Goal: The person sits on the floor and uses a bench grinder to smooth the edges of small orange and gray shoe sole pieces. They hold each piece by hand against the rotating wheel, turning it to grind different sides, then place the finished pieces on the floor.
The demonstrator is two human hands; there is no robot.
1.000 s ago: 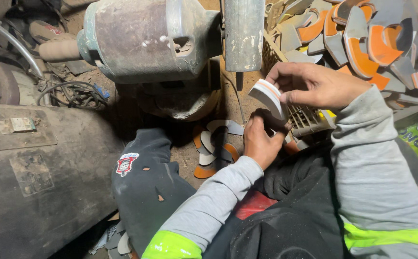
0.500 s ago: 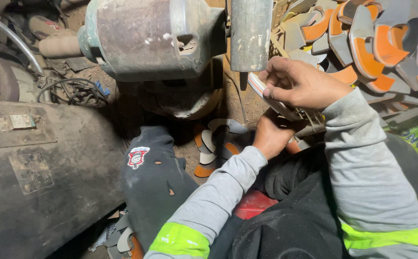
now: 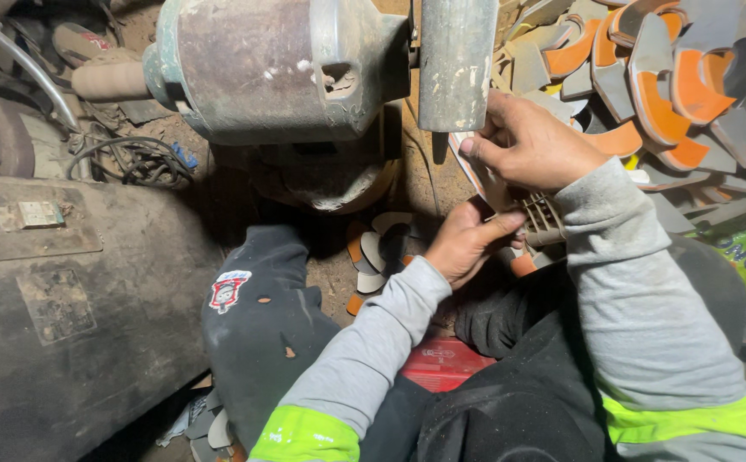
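Grey-and-orange flat sole piece (image 3: 474, 171) pinched in right hand (image 3: 531, 141) fingers beside the dusty cylindrical grinding wheel (image 3: 456, 60), left hand (image 3: 467, 244) fingers curled beneath, touching it, similar curved cut-outs (image 3: 672, 77) heaped behind.

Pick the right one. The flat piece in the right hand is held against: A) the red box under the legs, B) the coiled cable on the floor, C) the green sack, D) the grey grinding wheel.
D: the right hand presses the flat piece up to the lower edge of the grey wheel, while the left hand steadies it from below.
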